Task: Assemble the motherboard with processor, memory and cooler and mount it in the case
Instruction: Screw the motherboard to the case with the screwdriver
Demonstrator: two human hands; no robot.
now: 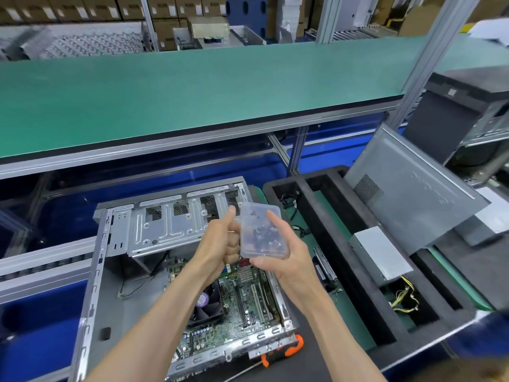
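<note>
Directly above the motherboard in the case, my right hand grips the upright screw box; my left hand pinches its nearer left edge.

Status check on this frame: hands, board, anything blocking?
Both hands, left hand and right hand, grip clear screw box. Motherboard with cooler sits in case. Nothing blocking it.

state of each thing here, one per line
case: open, side panel off, lying flat
motherboard: lying inside the case
cooler fan: on the motherboard
clear plastic box: held over the case, dark small parts inside
left hand: grips the box
right hand: grips the box
side panel: leaning, tilted
</note>
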